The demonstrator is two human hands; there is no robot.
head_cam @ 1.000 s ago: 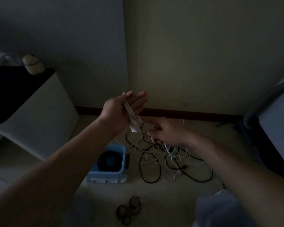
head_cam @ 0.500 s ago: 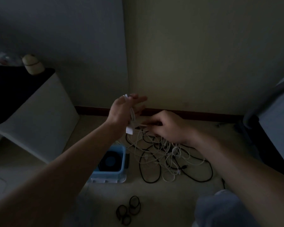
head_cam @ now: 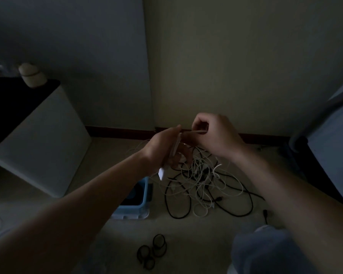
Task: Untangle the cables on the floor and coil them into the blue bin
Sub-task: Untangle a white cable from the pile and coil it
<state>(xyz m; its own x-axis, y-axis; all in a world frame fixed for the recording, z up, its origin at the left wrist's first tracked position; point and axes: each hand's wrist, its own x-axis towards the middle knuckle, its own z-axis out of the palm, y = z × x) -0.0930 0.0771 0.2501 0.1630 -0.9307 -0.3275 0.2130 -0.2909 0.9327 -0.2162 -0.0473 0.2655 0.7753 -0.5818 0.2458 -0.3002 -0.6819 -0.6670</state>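
The left hand grips a near-upright hank of white cable, the right hand pinches its strand level just beside, and the tangle lies below both, the bin nearer the left arm.

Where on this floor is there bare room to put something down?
Bare floor lies between the cabinet and the left hand, and nearer, between the tangle, the rings and the knee. It is crowded right of the bin, where the tangle spreads, and under the left and right hand, both holding a white cable.
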